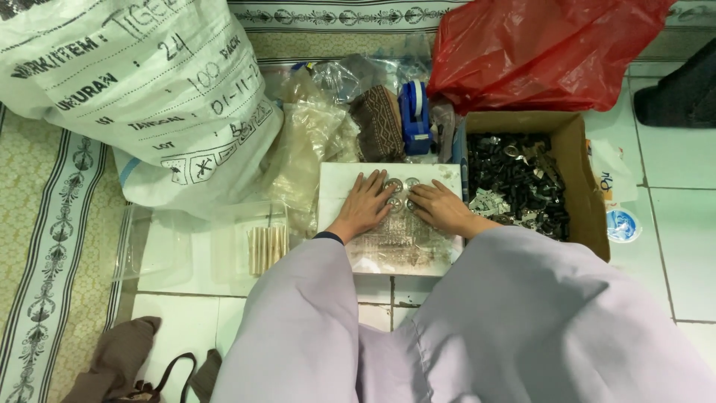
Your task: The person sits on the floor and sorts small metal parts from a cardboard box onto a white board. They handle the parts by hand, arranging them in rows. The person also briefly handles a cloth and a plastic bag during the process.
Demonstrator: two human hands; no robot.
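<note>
- Hands: two, the left hand (365,203) and the right hand (441,205).
- Round metal discs (394,183) visible at the fingertips: about three; others may have been hidden.
- White work board (339,183): one.
- Cardboard box (582,172) of dark small parts: one.
- Red plastic bag (537,52): one.
- White woven sack (134,89): one.
- Blue tape dispenser (415,116): one.

- A large white woven sack (127,89) is standing at the upper left.
- A red plastic bag (537,52) is lying above a cardboard box (585,186) of dark small parts.
- A blue tape dispenser (415,116) is sitting beside crumpled clear plastic bags (313,134).
- Pale wooden sticks (267,248) are lying in a clear tray.
</note>
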